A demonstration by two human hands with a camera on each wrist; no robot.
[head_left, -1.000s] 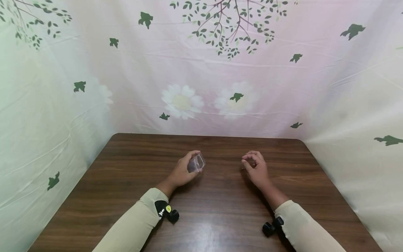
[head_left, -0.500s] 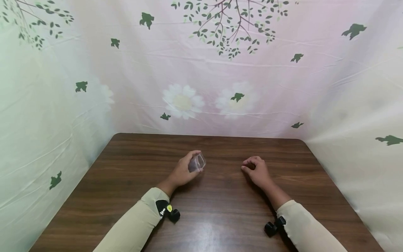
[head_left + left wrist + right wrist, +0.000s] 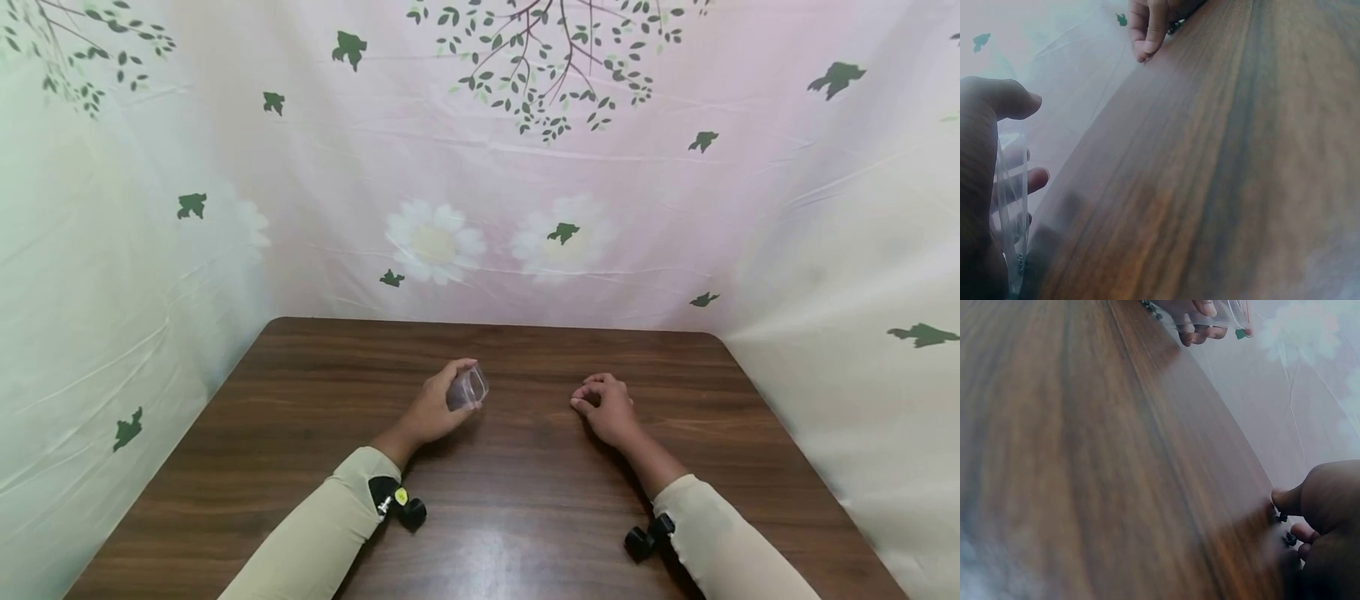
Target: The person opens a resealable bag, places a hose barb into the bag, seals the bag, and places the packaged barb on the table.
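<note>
My left hand (image 3: 437, 403) holds a clear plastic bag (image 3: 467, 390) above the left middle of the table, its mouth turned right. In the right wrist view, the bag (image 3: 1175, 311) has a red line near one edge, and several small dark beads (image 3: 1155, 311) show at its end. My right hand (image 3: 609, 410) is low over the table on the right, thumb tip and forefinger tip together. Small dark beads (image 3: 1290, 539) appear between its thumb and other fingers in the right wrist view. In the head view the hand hides them.
The brown wood-grain table (image 3: 525, 500) has rounded far corners. A patterned cloth (image 3: 480, 183) with flowers, leaves and birds hangs behind it and along both sides. Each sleeve cuff carries a small black camera (image 3: 640, 543).
My right hand has come down a little toward me, and its thumb and forefinger have closed together. A dark speck seen by the thumb earlier is now covered. The left hand keeps its place.
</note>
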